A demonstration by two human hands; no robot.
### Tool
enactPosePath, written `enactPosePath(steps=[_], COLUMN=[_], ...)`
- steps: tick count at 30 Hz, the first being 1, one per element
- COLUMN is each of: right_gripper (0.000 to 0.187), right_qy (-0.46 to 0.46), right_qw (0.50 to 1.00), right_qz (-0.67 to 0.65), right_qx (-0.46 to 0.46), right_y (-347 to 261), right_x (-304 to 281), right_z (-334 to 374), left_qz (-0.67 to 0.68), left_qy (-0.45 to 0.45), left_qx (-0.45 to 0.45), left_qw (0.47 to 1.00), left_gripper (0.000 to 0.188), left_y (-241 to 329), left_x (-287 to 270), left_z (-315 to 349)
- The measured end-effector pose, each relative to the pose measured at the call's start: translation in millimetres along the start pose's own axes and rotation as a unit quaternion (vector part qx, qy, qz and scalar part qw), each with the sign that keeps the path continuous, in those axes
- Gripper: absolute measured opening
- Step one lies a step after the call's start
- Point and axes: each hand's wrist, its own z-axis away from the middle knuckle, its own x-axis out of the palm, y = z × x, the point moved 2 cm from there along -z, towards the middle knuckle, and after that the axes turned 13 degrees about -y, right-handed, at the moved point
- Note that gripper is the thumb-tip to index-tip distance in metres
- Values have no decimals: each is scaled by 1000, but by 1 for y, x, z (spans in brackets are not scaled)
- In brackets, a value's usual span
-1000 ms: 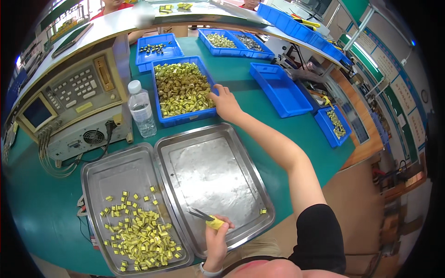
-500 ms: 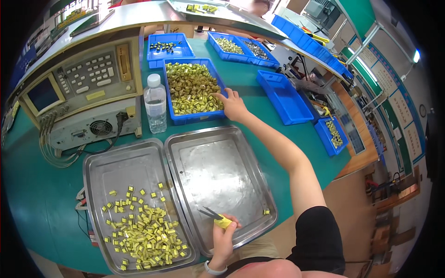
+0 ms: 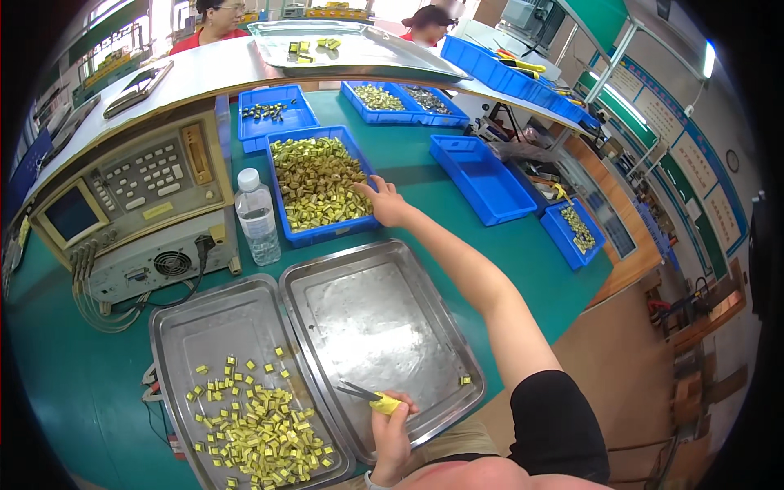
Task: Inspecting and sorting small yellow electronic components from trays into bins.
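Observation:
My left hand (image 3: 392, 429) is closed around a pair of tweezers (image 3: 380, 400) with dark prongs and a yellow-wrapped grip. It is above the near part of a bare metal tray (image 3: 367, 318), where one small yellow component (image 3: 465, 380) lies by the right side. My right hand (image 3: 388, 204) reaches out to the right rim of a blue bin (image 3: 327, 234) full of small yellow and brownish components (image 3: 318, 184). Its thumb and fingers are apart, over the rim and the edge of the pile; I see nothing held there. A second metal tray (image 3: 204, 318) bears many loose yellow components (image 3: 265, 433).
A water bottle (image 3: 258, 219) stands between the bin and a beige bench instrument (image 3: 131, 175). Other blue bins (image 3: 482, 180) sit further back and right. A raised shelf (image 3: 204, 69) crosses the back, holding another metal tray (image 3: 351, 53). Two people (image 3: 214, 24) are beyond it.
The view has tilted up, so the bench sits lower and people behind the shelf show more. My right hand stays at the bin's rim; my left still holds the tweezers.

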Motion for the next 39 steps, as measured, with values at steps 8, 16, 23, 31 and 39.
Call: enactPosePath(steps=[8, 16, 23, 31, 39], right_gripper=[79, 82, 82, 83, 82], right_qy=[6, 11, 17, 11, 14], right_qw=[1000, 1000, 999, 999, 999], right_qz=[-9, -17, -15, -20, -30], right_qx=[-13, -24, -34, -34, -34], right_y=[3, 2, 5, 2, 2], right_x=[1, 1, 2, 0, 2], right_z=[0, 1, 0, 2, 3], left_qz=[30, 37, 37, 41, 30], left_qy=[1, 6, 4, 8, 17], left_qx=[-4, -5, -5, -5, -3], left_qw=[1000, 999, 999, 999, 999], left_gripper=[19, 23, 23, 24, 23], left_y=[0, -2, -2, -3, 0], left_x=[-2, -3, -3, -3, 0], left_z=[0, 0, 0, 0, 2])
